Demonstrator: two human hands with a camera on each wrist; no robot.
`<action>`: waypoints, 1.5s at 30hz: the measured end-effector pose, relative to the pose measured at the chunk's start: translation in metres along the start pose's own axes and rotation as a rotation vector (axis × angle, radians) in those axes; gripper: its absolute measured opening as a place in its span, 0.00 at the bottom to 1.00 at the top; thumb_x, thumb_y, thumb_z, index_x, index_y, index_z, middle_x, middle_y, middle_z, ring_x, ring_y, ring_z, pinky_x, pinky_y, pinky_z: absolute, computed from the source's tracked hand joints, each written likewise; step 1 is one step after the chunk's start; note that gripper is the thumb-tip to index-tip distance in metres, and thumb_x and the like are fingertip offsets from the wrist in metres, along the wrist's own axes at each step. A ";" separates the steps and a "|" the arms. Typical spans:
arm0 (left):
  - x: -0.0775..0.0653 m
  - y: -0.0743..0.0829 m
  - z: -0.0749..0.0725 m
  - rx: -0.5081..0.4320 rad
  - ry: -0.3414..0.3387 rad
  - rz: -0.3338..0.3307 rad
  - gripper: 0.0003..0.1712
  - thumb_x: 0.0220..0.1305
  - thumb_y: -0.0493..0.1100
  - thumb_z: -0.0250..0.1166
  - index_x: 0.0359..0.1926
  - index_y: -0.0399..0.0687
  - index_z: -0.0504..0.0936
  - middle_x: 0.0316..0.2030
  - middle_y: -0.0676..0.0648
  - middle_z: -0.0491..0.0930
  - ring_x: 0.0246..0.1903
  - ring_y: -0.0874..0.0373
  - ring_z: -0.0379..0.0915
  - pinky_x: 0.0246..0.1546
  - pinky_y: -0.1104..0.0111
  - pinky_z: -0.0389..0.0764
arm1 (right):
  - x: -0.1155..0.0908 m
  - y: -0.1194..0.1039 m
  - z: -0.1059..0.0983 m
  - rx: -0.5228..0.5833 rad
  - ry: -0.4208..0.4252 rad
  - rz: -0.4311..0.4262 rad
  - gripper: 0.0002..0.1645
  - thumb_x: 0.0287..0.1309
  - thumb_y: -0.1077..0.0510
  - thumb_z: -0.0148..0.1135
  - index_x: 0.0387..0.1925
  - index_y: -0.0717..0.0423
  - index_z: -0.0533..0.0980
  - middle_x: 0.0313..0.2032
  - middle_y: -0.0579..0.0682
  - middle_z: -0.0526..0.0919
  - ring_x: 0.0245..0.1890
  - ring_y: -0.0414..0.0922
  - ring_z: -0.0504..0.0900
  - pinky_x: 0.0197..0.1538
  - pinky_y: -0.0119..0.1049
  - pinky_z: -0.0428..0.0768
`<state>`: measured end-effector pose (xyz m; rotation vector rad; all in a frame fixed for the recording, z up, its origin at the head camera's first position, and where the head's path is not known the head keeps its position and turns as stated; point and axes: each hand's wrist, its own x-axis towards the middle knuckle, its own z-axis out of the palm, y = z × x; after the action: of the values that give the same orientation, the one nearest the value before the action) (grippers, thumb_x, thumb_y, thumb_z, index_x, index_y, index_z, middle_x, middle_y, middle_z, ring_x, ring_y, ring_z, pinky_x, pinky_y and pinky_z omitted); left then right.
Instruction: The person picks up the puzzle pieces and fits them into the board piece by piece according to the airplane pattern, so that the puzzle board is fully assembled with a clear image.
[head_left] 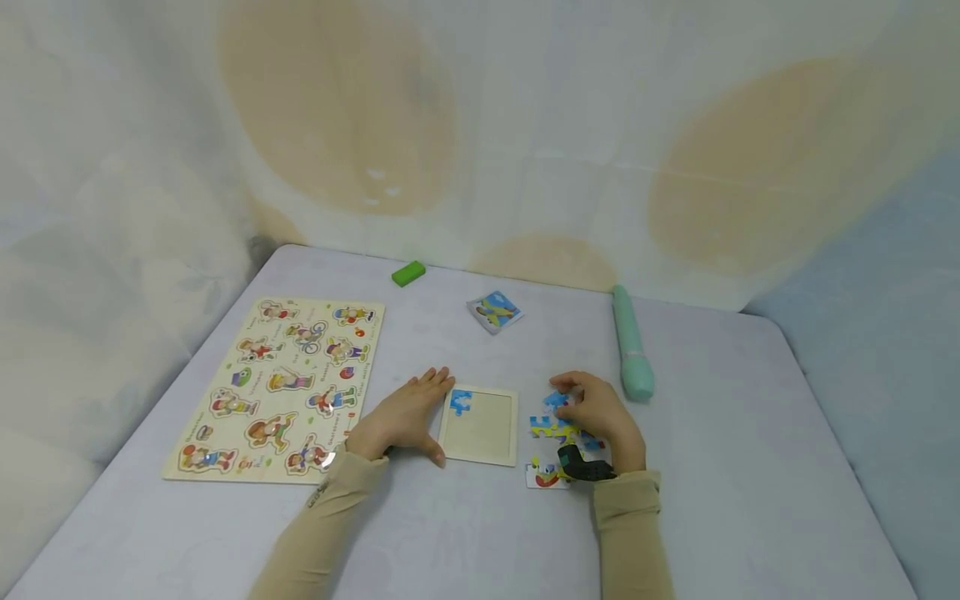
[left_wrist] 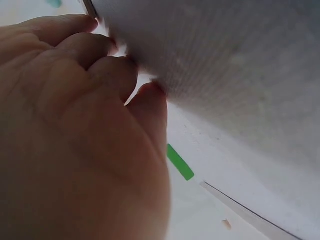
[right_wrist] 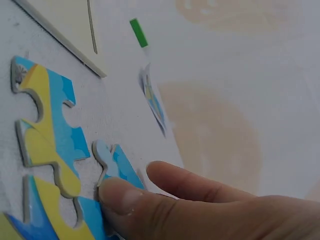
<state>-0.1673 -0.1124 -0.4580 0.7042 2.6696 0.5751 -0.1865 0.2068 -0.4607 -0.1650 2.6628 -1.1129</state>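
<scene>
A square wooden puzzle board (head_left: 480,429) with a raised rim holds one blue puzzle piece (head_left: 461,402) in its upper left corner. My left hand (head_left: 405,414) is spread at the board's left side, fingertips by the upper corner and thumb by the lower one. In the left wrist view its fingers (left_wrist: 115,75) rest on the white tabletop. To the right of the board, my right hand (head_left: 597,412) has thumb and index finger around a blue puzzle piece (right_wrist: 117,162). Several yellow-and-blue pieces (right_wrist: 55,120) lie beside it, some partly hidden by the hand.
A large wooden board with cartoon figures (head_left: 292,392) lies at the left. Toward the back are a green block (head_left: 408,273) and a small picture card (head_left: 495,311). A mint-green, club-shaped object (head_left: 632,350) lies beyond the right hand. A white-and-red piece (head_left: 542,475) is near the right wrist.
</scene>
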 end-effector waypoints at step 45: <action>0.003 0.009 0.003 -0.087 -0.043 -0.015 0.70 0.35 0.52 0.82 0.74 0.37 0.52 0.76 0.40 0.47 0.76 0.45 0.39 0.76 0.51 0.45 | 0.015 -0.073 0.070 0.249 0.006 -0.025 0.11 0.61 0.58 0.63 0.43 0.60 0.80 0.22 0.51 0.85 0.16 0.39 0.76 0.19 0.26 0.73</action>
<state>-0.1652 -0.1028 -0.4571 0.6635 2.5907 0.6604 -0.1810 0.1048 -0.4583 -0.1485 2.5049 -1.4412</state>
